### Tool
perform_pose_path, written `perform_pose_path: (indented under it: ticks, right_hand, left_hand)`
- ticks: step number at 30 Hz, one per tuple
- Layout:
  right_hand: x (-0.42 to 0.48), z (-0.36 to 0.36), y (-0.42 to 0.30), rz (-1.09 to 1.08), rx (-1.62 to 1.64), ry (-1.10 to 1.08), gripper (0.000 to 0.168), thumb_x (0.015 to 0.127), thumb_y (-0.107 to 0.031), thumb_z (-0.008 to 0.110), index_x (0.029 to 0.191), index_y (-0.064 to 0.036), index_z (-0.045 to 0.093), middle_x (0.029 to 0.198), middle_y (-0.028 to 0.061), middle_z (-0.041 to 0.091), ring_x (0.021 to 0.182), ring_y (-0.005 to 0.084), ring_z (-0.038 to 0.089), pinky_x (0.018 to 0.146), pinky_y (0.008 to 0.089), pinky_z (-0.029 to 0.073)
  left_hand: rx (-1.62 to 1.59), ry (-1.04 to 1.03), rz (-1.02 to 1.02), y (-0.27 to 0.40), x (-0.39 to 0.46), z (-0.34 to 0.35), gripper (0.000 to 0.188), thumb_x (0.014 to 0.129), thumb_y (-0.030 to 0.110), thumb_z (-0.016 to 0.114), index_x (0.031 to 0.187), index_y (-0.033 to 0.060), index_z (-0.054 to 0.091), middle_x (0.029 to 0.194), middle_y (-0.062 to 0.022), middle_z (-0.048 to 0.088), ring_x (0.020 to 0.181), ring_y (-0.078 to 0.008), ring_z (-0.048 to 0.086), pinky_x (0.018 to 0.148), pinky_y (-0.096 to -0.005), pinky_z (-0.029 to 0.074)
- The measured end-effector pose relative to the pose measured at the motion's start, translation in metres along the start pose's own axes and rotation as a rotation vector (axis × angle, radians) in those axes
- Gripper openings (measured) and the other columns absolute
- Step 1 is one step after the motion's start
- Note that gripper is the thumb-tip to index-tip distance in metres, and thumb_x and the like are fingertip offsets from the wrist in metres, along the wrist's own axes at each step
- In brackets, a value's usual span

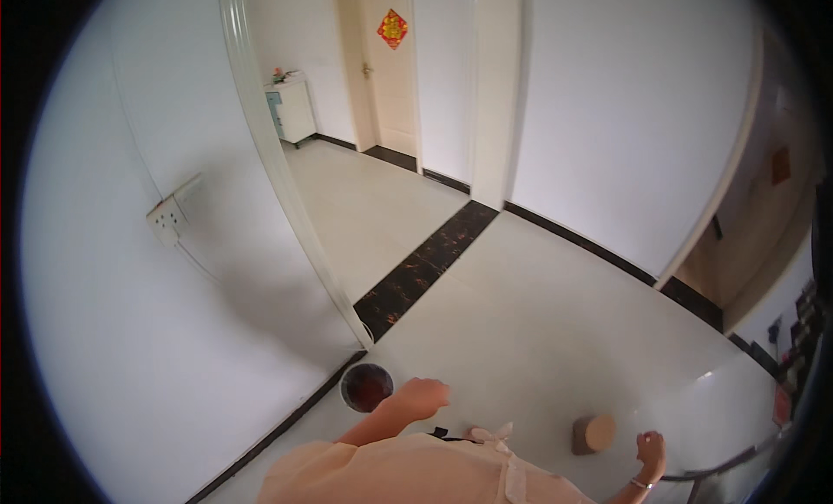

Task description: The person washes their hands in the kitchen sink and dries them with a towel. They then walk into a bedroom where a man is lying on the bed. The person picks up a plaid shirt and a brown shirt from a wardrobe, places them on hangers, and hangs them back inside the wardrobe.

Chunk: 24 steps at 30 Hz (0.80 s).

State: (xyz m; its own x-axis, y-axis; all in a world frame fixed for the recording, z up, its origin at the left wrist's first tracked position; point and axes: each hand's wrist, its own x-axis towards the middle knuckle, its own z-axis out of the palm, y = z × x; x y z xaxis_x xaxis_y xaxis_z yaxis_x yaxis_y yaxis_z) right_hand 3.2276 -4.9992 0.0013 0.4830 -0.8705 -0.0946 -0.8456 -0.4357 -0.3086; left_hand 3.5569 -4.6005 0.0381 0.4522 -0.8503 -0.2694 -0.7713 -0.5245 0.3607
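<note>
My left hand (pixel 424 398) hangs low in front of my body, its fingers curled, and nothing shows in it. Just left of it, a round bin with a dark lining (pixel 367 387) stands on the floor against the wall. My right hand (pixel 651 447) is out at the lower right, fingers bent, with a bracelet at the wrist; whether it holds anything small cannot be seen. Between my hands, nearer the right one, a brown cylindrical stool or container (pixel 593 434) stands on the pale floor.
A wall outlet (pixel 166 219) with a plugged cord is at left. A dark stone threshold (pixel 426 263) crosses the doorway. Beyond stand a white cabinet (pixel 296 110) and a door (pixel 390 81) bearing a red and gold decoration. Shoes appear racked at far right (pixel 804 335).
</note>
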Motion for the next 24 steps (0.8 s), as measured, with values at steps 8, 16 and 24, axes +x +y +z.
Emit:
perform_pose_path:
  ticks: [8, 16, 24]
  right_hand:
    - [0.191, 0.049, -0.314, -0.664, 0.276, -0.463, 0.025, 0.079, -0.019, 0.054, 0.097, -0.001, 0.054, 0.078, 0.0134, 0.061, 0.074, 0.0205, 0.059, 0.065, 0.0305, 0.047]
    - [0.351, 0.249, -0.472, -0.558, 0.477, -1.050, 0.024, 0.081, -0.020, 0.050, 0.095, -0.002, 0.054, 0.069, 0.0074, 0.060, 0.062, 0.0149, 0.059, 0.059, 0.0285, 0.047]
    - [0.460, 0.323, -0.492, 0.210, 0.385, -1.085, 0.024, 0.079, -0.020, 0.048, 0.094, -0.002, 0.050, 0.074, 0.0134, 0.061, 0.058, 0.0189, 0.058, 0.048, 0.0295, 0.047]
  left_hand:
    - [-0.120, 0.142, -0.212, -0.075, 0.087, -0.072, 0.023, 0.082, 0.027, 0.046, 0.080, 0.0054, 0.054, 0.079, -0.0132, 0.056, 0.079, -0.0328, 0.053, 0.066, -0.0407, 0.042]
    - [-0.158, 0.203, -0.532, -0.214, 0.176, -0.137, 0.028, 0.083, 0.031, 0.043, 0.081, 0.0058, 0.054, 0.076, -0.0153, 0.059, 0.074, -0.0336, 0.056, 0.064, -0.0438, 0.043]
    - [-0.238, 0.439, -0.494, -0.334, 0.275, -0.236, 0.023, 0.084, 0.030, 0.044, 0.081, 0.0069, 0.048, 0.060, -0.0180, 0.055, 0.058, -0.0364, 0.055, 0.050, -0.0453, 0.041]
